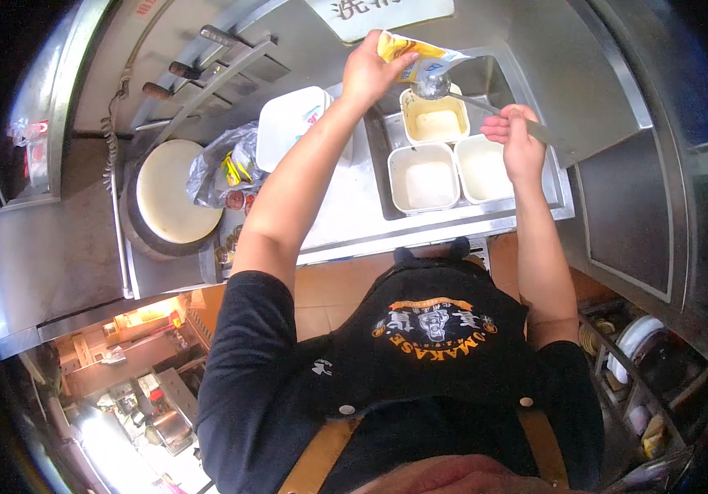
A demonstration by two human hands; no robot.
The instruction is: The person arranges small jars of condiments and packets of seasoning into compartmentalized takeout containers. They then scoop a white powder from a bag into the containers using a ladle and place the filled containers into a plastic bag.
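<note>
My left hand [380,69] grips the top of a yellow, white and blue printed bag [418,55], held up over the far container. In my right hand [519,133] is the handle of a metal ladle [431,85], its bowl at the lower edge of the bag. Whether anything passes between bag and ladle cannot be told. Below stand several square whitish containers in a metal sink basin: the far one [434,120] has pale yellowish contents, the near left one [423,179] and the near right one [483,170] look whitish inside.
Left of the basin are a white lidded tub [292,123], a clear plastic bag [221,167] with small packets, and a round chopping block [176,191]. Knives with dark handles [218,36] hang in a rack on the steel wall. A metal panel [629,216] stands at the right.
</note>
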